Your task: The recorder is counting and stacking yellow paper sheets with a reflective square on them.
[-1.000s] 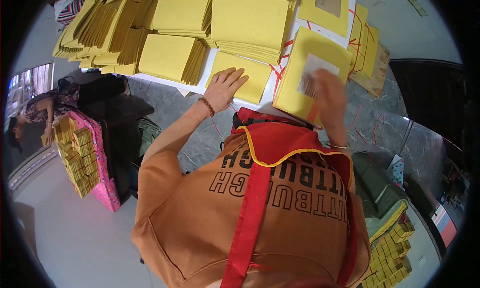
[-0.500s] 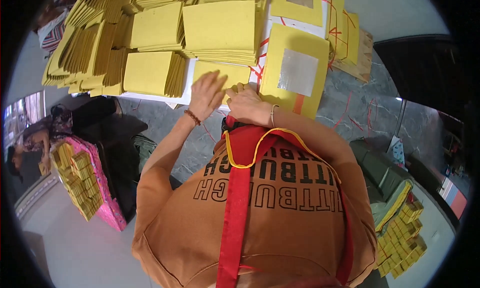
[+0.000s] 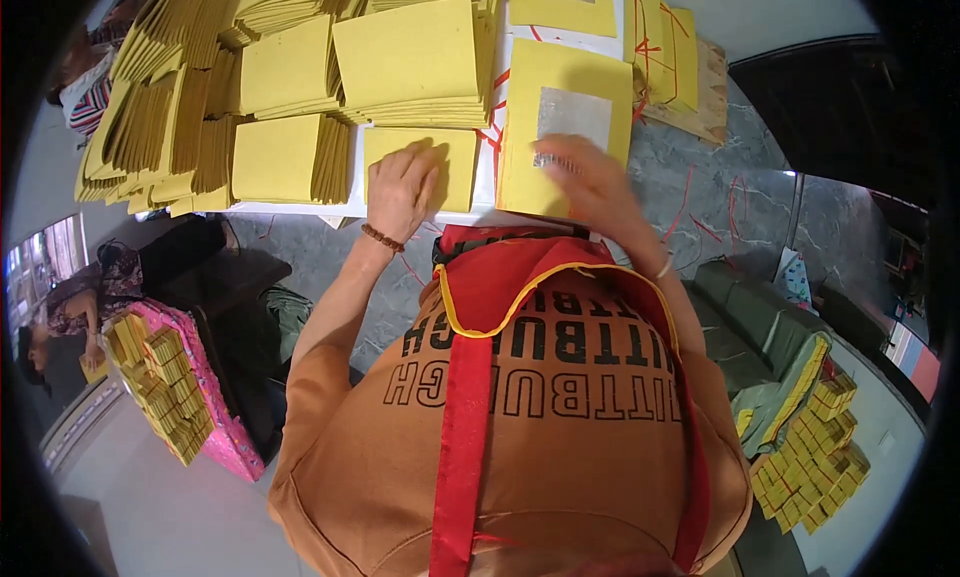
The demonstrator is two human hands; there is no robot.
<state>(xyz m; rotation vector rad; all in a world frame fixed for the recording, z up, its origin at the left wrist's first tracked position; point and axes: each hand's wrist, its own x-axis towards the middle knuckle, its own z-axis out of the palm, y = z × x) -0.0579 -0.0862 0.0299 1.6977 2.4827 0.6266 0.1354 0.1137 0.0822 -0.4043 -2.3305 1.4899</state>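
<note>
A single flat yellow paper envelope (image 3: 455, 172) lies at the table's near edge. My left hand (image 3: 402, 185), with a beaded bracelet at its wrist, rests on its left part, fingers laid on the paper. Blurred by movement, my right hand (image 3: 598, 185) hovers at the lower part of a pile of larger yellow envelopes (image 3: 518, 97). The top one has a clear window (image 3: 590, 115). Whether my right fingers touch or pinch anything is not clear. Left of my left hand stands a thick folded yellow stack (image 3: 280, 162).
More yellow stacks (image 3: 410, 57) cover the white table's (image 3: 357, 162) far and left parts. Red-tied yellow bundles (image 3: 680, 57) sit on a wooden board at the right. Beyond are a green covered seat (image 3: 750, 322), a pink-edged surface (image 3: 215, 407) with yellow bundles, and a person at left.
My right hand has left the small envelope and swung right to the larger pile. My left hand has settled lower onto the small envelope. The whole view has shifted slightly.
</note>
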